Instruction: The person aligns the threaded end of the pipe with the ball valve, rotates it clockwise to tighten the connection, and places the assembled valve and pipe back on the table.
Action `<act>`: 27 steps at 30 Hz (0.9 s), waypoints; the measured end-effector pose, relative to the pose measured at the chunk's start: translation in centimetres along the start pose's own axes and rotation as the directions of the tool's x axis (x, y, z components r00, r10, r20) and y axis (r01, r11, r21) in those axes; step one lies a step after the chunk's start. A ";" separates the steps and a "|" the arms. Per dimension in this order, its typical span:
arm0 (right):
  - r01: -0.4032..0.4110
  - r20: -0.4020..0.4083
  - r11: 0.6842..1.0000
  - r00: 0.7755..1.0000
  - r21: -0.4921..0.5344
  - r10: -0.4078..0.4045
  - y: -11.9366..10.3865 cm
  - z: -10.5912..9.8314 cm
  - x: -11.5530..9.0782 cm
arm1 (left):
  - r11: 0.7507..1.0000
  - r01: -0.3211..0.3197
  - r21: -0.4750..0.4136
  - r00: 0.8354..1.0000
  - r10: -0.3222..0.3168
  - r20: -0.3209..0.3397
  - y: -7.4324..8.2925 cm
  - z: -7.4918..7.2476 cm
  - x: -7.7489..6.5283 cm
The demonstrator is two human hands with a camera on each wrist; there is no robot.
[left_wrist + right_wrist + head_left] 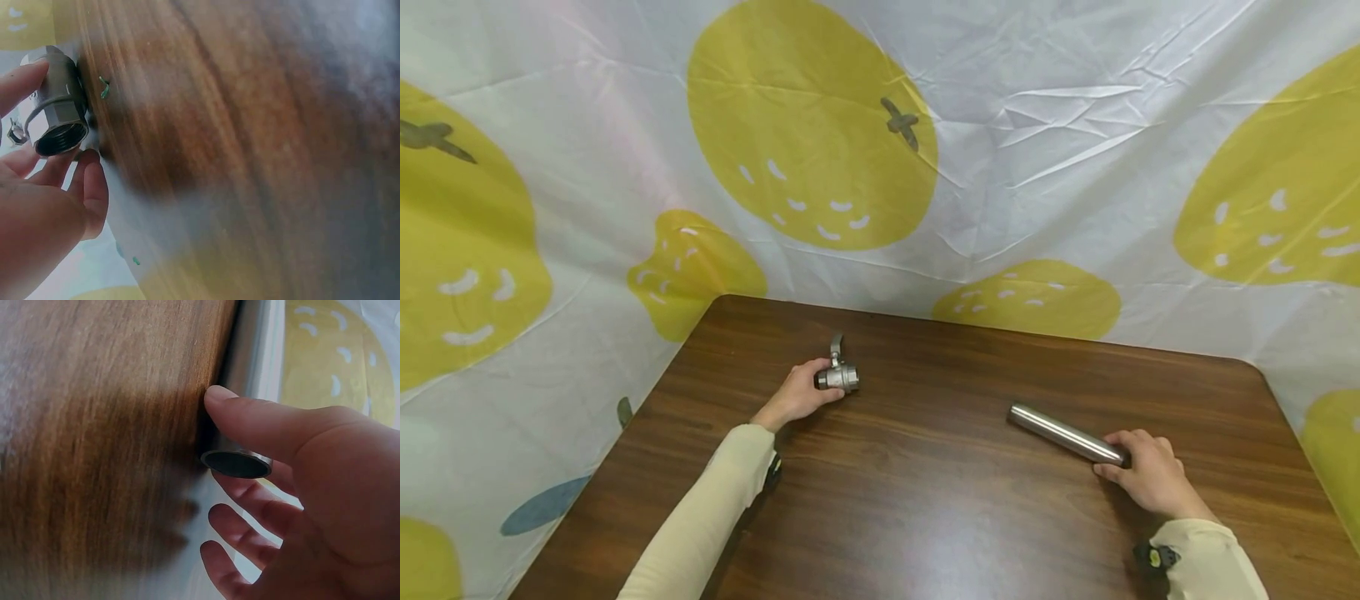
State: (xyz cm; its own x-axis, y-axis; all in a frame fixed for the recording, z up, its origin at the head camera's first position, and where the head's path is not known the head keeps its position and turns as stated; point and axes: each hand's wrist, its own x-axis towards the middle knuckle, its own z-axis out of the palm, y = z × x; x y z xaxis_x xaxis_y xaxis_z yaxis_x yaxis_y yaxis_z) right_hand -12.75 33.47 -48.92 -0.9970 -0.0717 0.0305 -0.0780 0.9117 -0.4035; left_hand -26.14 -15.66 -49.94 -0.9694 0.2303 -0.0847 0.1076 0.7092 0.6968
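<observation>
Head view: at the near right of the table (917,475), the right hand (1152,477) pinches the pipe (1066,433) by its near right end; the right wrist view shows the outer fingers spread loosely below the open rim. The pipe slants away to the left and appears to rest on the wood. Farther off, at left, the left hand (797,393) grips the valve (838,378) between thumb and fingers, threaded mouth facing right. Both parts are well apart. Step in hand, as judged: securing one part per hand. The next move would call for firm, level grips.
</observation>
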 end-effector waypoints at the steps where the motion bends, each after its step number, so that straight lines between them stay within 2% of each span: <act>1: 0.002 -0.004 1.000 1.000 -0.002 -0.002 0.0 0.0 0.0 | 1.000 -0.006 0.001 1.000 0.006 0.002 0.0 0.0 0.0; 9: 0.007 -0.027 1.000 1.000 -0.012 -0.007 -0.1 0.2 -0.5 | 1.000 0.001 0.024 1.000 -0.002 0.026 0.0 0.0 0.1; 14: 0.025 -0.071 0.999 0.997 -0.019 -0.027 0.1 0.3 -0.6 | 1.000 -0.001 0.027 0.999 0.000 0.043 0.3 -0.1 0.0; 21: 0.018 -0.081 1.000 0.997 0.008 -0.017 -0.1 0.0 -0.6 | 0.999 -0.041 0.000 0.998 0.041 0.045 0.1 -0.2 0.2; 27: -0.001 -0.077 0.999 0.997 0.046 0.005 -0.2 -0.1 -0.7 | 0.996 -0.058 -0.066 0.997 0.060 0.038 0.0 0.0 0.3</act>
State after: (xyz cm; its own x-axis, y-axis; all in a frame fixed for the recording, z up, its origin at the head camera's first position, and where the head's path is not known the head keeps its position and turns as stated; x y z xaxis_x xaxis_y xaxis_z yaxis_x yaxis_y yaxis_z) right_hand -12.09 33.37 -48.77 -0.9944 -0.0359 0.0991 -0.0766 0.8921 -0.4454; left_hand -26.45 -15.60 -50.01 -0.9521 0.2979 -0.0695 0.1486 0.6490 0.7462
